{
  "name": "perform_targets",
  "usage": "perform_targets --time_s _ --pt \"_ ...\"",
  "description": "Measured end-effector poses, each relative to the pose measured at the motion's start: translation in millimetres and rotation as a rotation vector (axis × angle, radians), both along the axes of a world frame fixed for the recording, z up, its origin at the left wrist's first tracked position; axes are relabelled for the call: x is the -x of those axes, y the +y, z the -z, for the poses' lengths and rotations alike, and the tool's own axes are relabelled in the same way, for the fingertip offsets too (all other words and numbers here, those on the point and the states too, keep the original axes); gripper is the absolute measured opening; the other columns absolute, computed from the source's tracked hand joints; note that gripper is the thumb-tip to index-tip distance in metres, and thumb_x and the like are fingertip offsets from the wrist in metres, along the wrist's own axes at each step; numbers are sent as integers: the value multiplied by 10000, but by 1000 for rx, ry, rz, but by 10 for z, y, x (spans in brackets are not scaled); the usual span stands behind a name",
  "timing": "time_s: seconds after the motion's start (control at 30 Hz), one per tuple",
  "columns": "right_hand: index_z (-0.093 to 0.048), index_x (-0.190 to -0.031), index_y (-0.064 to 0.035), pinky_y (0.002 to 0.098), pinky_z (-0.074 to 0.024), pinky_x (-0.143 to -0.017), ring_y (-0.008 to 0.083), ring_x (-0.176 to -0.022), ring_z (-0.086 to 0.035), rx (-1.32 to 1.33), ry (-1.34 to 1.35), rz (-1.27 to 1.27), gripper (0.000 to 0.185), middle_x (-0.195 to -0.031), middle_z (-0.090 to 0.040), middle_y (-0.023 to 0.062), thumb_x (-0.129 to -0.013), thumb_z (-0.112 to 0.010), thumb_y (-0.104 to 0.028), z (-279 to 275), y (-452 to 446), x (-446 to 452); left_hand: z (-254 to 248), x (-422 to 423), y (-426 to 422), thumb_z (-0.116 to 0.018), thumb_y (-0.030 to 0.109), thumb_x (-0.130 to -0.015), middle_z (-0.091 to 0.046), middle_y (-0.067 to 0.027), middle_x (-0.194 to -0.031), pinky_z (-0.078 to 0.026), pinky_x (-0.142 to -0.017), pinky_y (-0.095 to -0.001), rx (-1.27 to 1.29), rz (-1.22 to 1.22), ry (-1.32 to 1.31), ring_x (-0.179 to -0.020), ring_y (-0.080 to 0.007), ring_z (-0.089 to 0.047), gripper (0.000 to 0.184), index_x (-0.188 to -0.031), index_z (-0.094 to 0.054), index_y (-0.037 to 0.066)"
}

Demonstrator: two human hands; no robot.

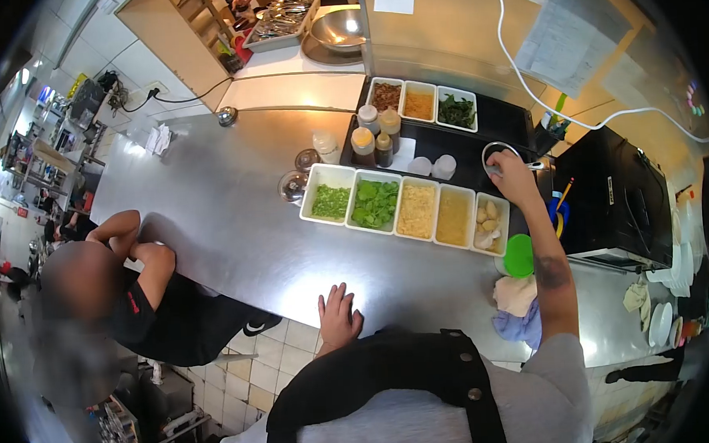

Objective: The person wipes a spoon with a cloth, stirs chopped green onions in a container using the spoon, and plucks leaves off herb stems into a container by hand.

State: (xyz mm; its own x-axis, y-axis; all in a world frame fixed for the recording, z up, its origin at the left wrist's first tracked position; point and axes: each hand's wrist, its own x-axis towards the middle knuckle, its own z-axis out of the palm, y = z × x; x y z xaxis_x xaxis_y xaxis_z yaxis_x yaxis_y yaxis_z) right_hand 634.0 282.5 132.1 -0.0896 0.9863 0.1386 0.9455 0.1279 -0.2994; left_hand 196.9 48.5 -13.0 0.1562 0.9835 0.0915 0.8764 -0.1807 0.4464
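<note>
My left hand (341, 314) lies on the front edge of the steel counter (233, 196), fingers spread and holding nothing. At the far right, my right hand (512, 177) reaches over a dark tray, its fingers bent together at a round, white-rimmed item (491, 146). What they grip is hidden. Nearest to that hand are two small white cups (444, 167) and a white tub of pale, lumpy pieces (487, 214). The row continues left with a tan sauce tub (455, 216), a minced pale tub (416, 210), green leaves (375, 200) and chopped greens (329, 201).
Squeeze bottles (363, 143) stand behind the row, before smaller tubs, one of dark leaves (456, 110). A green lid (519, 254) and cloths (516, 297) lie by my right forearm. A black appliance (614, 196) stands right. Another person (158, 296) leans on the counter at left.
</note>
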Motion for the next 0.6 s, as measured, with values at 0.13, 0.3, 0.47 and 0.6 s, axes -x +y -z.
perform_targets --time_s 0.13,0.3,0.47,0.6 --pt "-653 -910 -5 371 -522 -696 260 -770 -663 -174 354 55 87 -898 -629 117 -839 -670 -53 -184 -650 291 -48 173 36 -563 398 -890 -187 -136 -1617 -27 -1062 -769 175 -268 235 -1495 -355 -142 731 -1513 -322 100" --pt "-658 -886 8 318 -515 -637 220 -712 -655 -291 401 334 69 -856 -622 115 -820 -677 15 -113 -1506 -11 424 963 -65 -543 482 -918 -59 -184 -1636 -44 -1031 -793 146 -635 426 -1505 -398 -24 795 -1540 -262 75" --pt "-670 -884 -4 341 -523 -662 256 -724 -661 -424 366 446 69 -873 -644 126 -815 -676 5 -127 -1745 -283 296 1817 -243 -490 430 -951 -160 -240 -1602 -123 -1025 -795 426 -1025 829 -1469 -479 -54 666 -1497 -363 71" --pt "-690 -905 -28 386 -532 -715 301 -803 -668 -403 272 315 100 -905 -659 130 -809 -691 -55 -97 -1238 -128 29 2119 -267 -537 241 -908 -482 -252 -1370 -197 -1033 -739 739 -619 742 -1356 -437 -322 460 -1320 -559 38"
